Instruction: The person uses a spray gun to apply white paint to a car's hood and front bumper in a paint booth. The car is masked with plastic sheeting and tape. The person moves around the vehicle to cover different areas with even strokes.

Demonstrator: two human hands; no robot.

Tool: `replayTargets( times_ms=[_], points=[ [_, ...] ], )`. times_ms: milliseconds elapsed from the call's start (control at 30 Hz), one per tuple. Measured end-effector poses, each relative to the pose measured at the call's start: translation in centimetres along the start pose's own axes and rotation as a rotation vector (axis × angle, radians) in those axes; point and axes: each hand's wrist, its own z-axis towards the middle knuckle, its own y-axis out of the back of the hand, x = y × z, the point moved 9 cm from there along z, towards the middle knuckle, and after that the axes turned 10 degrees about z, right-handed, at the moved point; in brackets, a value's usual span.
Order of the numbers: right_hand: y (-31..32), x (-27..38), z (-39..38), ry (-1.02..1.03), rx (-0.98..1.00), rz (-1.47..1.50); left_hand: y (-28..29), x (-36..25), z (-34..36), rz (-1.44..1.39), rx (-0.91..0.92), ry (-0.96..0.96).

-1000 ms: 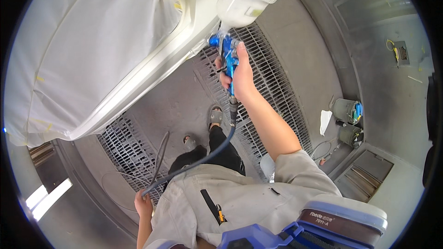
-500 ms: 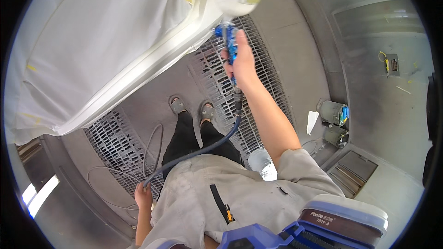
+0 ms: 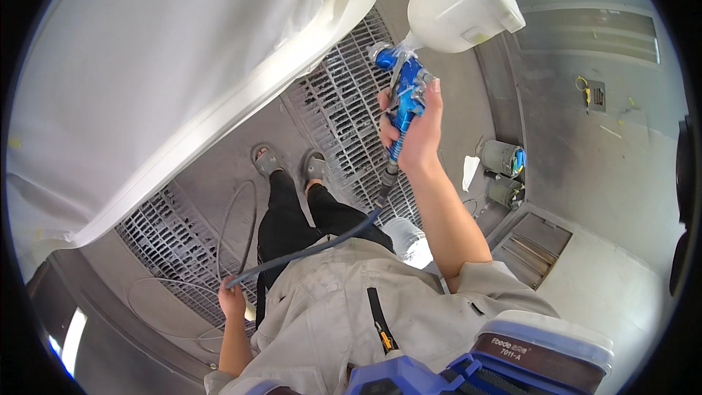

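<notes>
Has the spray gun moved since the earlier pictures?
Yes: the spray gun has moved right, away from the white panel.

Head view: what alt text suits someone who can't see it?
A right hand grips a blue spray gun topped by a white cup; the left hand holds the gun's dark hose. White sheeting spans much of the upper left.

The grey floor point(image 3: 227, 161) (partly slatted metal grating point(image 3: 347, 95)) carries two sandalled feet point(image 3: 268, 162), a white bucket point(image 3: 401, 232) and, at right, two pails point(image 3: 499, 156) beside a white sheet point(image 3: 469, 172)
</notes>
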Motion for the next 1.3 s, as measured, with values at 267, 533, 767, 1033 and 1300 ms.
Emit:
replayTargets(
  times_ms=[267, 533, 767, 1033, 1300],
  points=[
    [-4.6, 1.7, 0.9, -0.007, 0.017, -0.020, 3.0, -1.6, 4.5, 0.082, 0.075, -0.016],
    [-6.4, 7.9, -0.4, 0.316, -0.076, -0.148, 1.0, -4.1, 9.1, 0.105, 0.173, -0.152],
    [-8.0, 12.0, -1.0, 0.424, -0.066, -0.178, 0.3, -4.4, 10.9, 0.089, 0.095, -0.234],
    [-8.7, 14.0, 0.4, 0.219, 0.195, -0.026, -0.7, -6.8, 9.8, 0.095, -0.059, -0.280],
    [-5.6, 18.1, 1.7, 0.300, 0.195, -0.123, -5.9, -8.0, 5.0, 0.010, -0.207, -0.040]
  ],
)
